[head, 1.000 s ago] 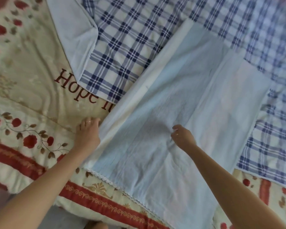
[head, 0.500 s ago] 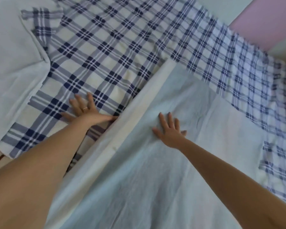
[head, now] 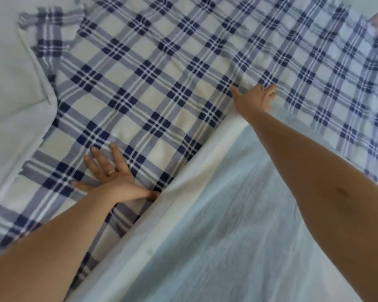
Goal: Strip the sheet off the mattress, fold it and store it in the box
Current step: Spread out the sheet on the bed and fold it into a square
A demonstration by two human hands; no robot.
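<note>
Left hand (head: pixel 109 173) is pressing flat on the checked sheet (head: pixel 162 62), probably bracing, while right hand (head: pixel 254 99) is reaching the far corner of the pale sheet (head: pixel 227 236), grip unclear.

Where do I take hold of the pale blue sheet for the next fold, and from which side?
Probably the white hem of the pale blue sheet, at the far corner beside the right hand. That edge lies free and straight on the checked sheet, so come from the checked side, slide fingers under and pinch. The left hand lies flat beside the hem.
</note>
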